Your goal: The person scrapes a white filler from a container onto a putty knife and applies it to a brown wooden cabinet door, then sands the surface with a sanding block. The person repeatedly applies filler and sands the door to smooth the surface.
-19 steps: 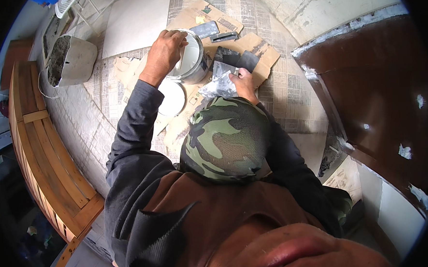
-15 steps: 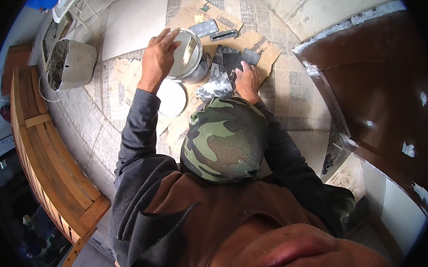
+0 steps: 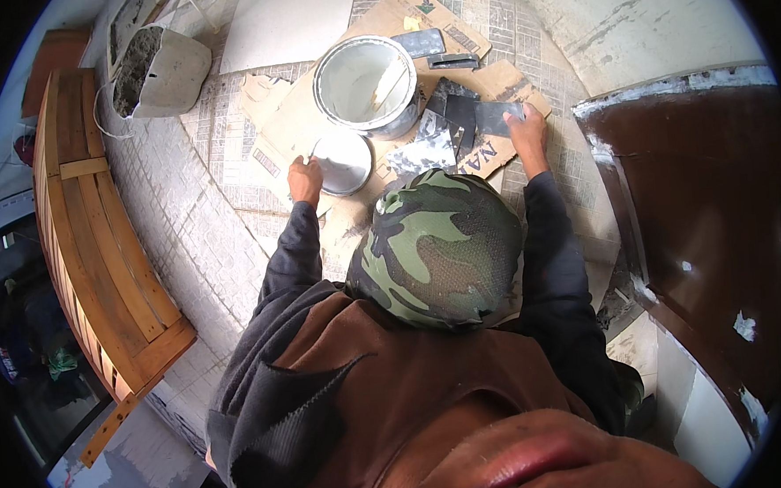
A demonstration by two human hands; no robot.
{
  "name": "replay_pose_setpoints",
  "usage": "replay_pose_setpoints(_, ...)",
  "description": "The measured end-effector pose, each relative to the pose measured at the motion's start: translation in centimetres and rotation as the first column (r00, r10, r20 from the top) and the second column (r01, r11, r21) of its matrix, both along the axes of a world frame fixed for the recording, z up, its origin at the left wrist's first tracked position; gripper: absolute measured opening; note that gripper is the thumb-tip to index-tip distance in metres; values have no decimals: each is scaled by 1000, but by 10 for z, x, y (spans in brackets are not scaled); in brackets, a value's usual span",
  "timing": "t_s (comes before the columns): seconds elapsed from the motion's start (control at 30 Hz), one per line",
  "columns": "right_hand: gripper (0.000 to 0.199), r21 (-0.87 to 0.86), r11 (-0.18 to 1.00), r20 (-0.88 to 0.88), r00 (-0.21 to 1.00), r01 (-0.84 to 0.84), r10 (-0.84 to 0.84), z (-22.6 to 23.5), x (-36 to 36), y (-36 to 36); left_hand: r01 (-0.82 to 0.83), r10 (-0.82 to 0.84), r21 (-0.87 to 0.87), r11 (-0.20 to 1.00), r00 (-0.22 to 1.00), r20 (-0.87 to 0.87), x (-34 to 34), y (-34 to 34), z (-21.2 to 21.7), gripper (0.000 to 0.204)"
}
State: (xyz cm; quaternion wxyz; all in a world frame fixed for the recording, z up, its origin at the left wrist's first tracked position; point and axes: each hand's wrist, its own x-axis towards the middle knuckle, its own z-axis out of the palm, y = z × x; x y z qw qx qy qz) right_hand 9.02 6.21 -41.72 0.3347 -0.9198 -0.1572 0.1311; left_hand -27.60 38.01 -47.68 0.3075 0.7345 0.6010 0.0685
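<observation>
My left hand [image 3: 305, 179] has its fingers closed on the near-left rim of a round, pale lid [image 3: 347, 164]. The lid lies beside an open metal bucket [image 3: 325, 103]. Inside that bucket are a whitish coating and a pale, flat stick-like tool [image 3: 389, 81]. My right hand [image 3: 529, 135] grips the right end of a dark grey rectangular sheet [image 3: 493, 118], thumb on top; its exact kind is unclear. Left of this sheet, overlapping black pieces [image 3: 456, 108] and a white-smeared piece [image 3: 425, 151] lie on flattened cardboard [image 3: 279, 135].
A grey rectangular piece [image 3: 420, 43] and a narrow dark block [image 3: 453, 61] rest beyond the bucket. A cut-open white container [image 3: 174, 74] holds dark, rough material. A wooden bench [image 3: 113, 250] stands left; a brown panel with white patches [image 3: 697, 201] stands right.
My left hand has come down from above the bucket to the lid's rim. My right hand has shifted to the right end of the grey sheet. The whole view has moved slightly.
</observation>
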Motion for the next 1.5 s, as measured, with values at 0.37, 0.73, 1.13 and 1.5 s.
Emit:
replay_pose_setpoints(0.37,60,-17,996,-347,934,83,-83,-22,-1,25,-45,255,-640,767,937,240,-1,2,90,17)
replay_pose_setpoints(0.73,25,273,961,-115,993,39,-7,-33,-22,49,310,-601,768,560,790,120,80,-61,255,16)
replay_pose_setpoints(1.13,12,716,579,-559,817,390,141,51,-12,-21,636,-704,607,477,690,-170,120,-88,215,8)
replay_pose_setpoints(1.5,16,816,435,-531,789,380,307,110,-33,-33,782,-706,474,403,596,-382,169,-66,232,127)
